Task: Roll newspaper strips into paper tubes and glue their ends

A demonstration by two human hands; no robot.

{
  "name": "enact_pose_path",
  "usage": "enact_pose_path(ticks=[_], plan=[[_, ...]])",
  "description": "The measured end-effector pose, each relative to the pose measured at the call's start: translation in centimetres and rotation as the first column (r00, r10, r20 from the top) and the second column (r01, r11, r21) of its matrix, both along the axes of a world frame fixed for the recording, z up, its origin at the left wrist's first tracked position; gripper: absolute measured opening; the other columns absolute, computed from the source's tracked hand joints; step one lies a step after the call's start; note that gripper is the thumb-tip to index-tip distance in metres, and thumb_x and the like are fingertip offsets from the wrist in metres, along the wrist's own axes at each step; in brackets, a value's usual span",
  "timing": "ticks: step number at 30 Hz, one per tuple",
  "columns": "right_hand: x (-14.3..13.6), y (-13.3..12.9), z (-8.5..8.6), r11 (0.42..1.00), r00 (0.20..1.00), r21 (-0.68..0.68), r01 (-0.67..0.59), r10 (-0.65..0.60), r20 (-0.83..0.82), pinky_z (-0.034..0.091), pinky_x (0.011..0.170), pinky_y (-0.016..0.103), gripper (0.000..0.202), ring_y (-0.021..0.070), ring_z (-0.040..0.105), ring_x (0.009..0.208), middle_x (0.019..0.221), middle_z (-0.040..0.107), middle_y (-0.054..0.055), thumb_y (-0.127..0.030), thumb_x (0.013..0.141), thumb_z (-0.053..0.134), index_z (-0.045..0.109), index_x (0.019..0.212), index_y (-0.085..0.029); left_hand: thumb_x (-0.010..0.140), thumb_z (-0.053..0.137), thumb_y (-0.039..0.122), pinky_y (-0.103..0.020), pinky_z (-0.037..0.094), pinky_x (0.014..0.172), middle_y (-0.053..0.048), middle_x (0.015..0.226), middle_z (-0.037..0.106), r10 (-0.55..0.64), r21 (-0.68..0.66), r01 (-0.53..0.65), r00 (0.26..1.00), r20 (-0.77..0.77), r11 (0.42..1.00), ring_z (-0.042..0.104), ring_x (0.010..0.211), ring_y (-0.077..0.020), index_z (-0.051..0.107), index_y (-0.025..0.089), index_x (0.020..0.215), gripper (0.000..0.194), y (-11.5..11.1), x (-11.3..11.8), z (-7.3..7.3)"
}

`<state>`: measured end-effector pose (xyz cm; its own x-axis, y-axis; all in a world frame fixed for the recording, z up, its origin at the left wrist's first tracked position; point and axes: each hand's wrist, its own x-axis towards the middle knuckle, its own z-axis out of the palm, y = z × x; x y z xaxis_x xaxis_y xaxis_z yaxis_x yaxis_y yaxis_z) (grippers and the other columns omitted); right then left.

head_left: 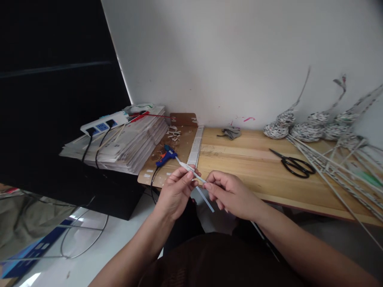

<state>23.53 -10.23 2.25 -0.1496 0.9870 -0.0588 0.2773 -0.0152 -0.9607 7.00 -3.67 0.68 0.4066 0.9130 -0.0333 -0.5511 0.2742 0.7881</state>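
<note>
Between thumb and fingers, my left hand (179,187) pinches a thin white paper strip (191,169) just in front of the table's edge. My right hand (224,189) is closed on the lower right end of the same strip. Beyond my left hand, a blue glue gun (166,156) lies on a brown board, its cord hanging over the edge. A translucent stick (205,199) slants down between my hands; its upper end is hidden behind my left hand.
Black scissors (295,165) lie on the wooden table (239,159), left of long paper sticks (329,181). Woven paper shapes (308,131) stand by the wall. A grey cloth (231,132) is at the back. At left, a power strip (104,123) rests on stacked paper (140,147).
</note>
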Motion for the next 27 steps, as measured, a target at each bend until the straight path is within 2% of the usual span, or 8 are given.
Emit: enact_pose_path(ticks=[7, 10, 13, 15, 18, 22, 24, 27], plan=[[0.9, 0.2, -1.2, 0.983, 0.980, -0.152, -0.107, 0.078, -0.181, 0.033, 0.037, 0.017, 0.025, 0.0047, 0.045, 0.044, 0.068, 0.056, -0.003, -0.043, 0.096, 0.048, 0.053, 0.093, -0.019, 0.067, 0.085, 0.021, -0.019, 0.051, 0.066, -0.002, 0.080, 0.066, -0.045, -0.021, 0.045, 0.999, -0.016, 0.999, 0.060, 0.070, -0.0084, 0.074, 0.015, 0.083, 0.021, 0.4, 0.0, -0.5], [0.9, 0.3, -1.2, 0.980, 0.981, -0.153, -0.126, 0.100, -0.166, 0.034, 0.039, 0.019, 0.025, 0.0059, 0.047, 0.045, 0.070, 0.057, -0.003, -0.043, 0.096, 0.048, 0.054, 0.095, -0.019, 0.067, 0.084, 0.020, -0.019, 0.050, 0.065, -0.002, 0.079, 0.065, -0.054, -0.006, 0.054, 0.998, -0.018, 0.999, 0.059, 0.069, -0.0086, 0.072, 0.015, 0.080, 0.019, 0.4, 0.0, -0.7], [0.5, 0.3, -0.9, 0.995, 1.000, 0.096, 0.000, -0.001, 0.012, 0.041, 0.052, 0.022, 0.017, 0.0080, 0.052, 0.056, 0.074, 0.061, -0.002, -0.037, 0.093, 0.056, 0.056, 0.094, -0.019, 0.069, 0.083, 0.020, -0.019, 0.049, 0.065, -0.001, 0.079, 0.063, -0.037, 0.010, 0.037, 0.999, -0.027, 0.999, 0.059, 0.069, -0.0085, 0.070, 0.015, 0.077, 0.016, 0.4, 0.2, -0.9], [0.2, 0.3, -0.8, 0.953, 0.986, 0.300, 0.047, -0.093, 0.141, 0.041, 0.061, 0.024, 0.014, 0.0095, 0.054, 0.064, 0.074, 0.062, -0.001, -0.032, 0.093, 0.055, 0.059, 0.091, -0.019, 0.070, 0.083, 0.020, -0.020, 0.049, 0.065, 0.000, 0.077, 0.062, -0.031, 0.018, 0.032, 0.998, -0.048, 0.999, 0.059, 0.069, -0.0087, 0.070, 0.016, 0.076, 0.015, 0.4, 0.3, -1.2], [0.0, 0.4, -0.6, 0.913, 0.961, 0.406, 0.021, -0.130, 0.243, 0.038, 0.065, 0.025, 0.019, 0.0102, 0.053, 0.067, 0.074, 0.061, -0.001, -0.030, 0.097, 0.048, 0.061, 0.088, -0.019, 0.070, 0.083, 0.020, -0.020, 0.048, 0.065, 0.000, 0.078, 0.063, 0.001, 0.028, 0.001, 0.997, -0.080, 1.000, 0.059, 0.070, -0.0085, 0.071, 0.016, 0.078, 0.015, 0.5, 0.2, -1.5], [0.1, 0.5, -0.5, 0.950, 0.971, 0.311, -0.001, -0.073, 0.226, 0.036, 0.061, 0.024, 0.023, 0.0093, 0.050, 0.063, 0.069, 0.058, -0.002, -0.031, 0.097, 0.048, 0.061, 0.082, -0.018, 0.069, 0.083, 0.019, -0.019, 0.048, 0.066, 0.000, 0.077, 0.064, -0.002, 0.034, 0.005, 0.996, -0.094, 0.999, 0.059, 0.068, -0.0077, 0.071, 0.016, 0.077, 0.015, 0.8, -0.1, -1.9], [0.3, 0.6, -0.6, 0.979, 0.988, 0.205, -0.009, -0.022, 0.150, 0.036, 0.057, 0.023, 0.025, 0.0084, 0.049, 0.059, 0.066, 0.058, -0.002, -0.033, 0.097, 0.048, 0.061, 0.082, -0.018, 0.069, 0.084, 0.021, -0.019, 0.048, 0.065, 0.001, 0.072, 0.063, -0.035, 0.020, 0.037, 0.996, -0.083, 0.999, 0.059, 0.066, -0.0078, 0.071, 0.016, 0.077, 0.016, 0.9, -0.1, -2.0], [0.6, 0.8, -0.9, 0.999, 0.999, 0.015, -0.032, 0.033, -0.020, 0.034, 0.049, 0.021, 0.026, 0.0066, 0.046, 0.050, 0.066, 0.058, -0.003, -0.038, 0.097, 0.047, 0.063, 0.093, -0.018, 0.068, 0.085, 0.025, -0.019, 0.047, 0.061, 0.001, 0.067, 0.063, -0.069, -0.011, 0.069, 0.996, -0.059, 0.998, 0.058, 0.063, -0.0077, 0.072, 0.015, 0.077, 0.019, 1.0, -0.1, -2.1]])
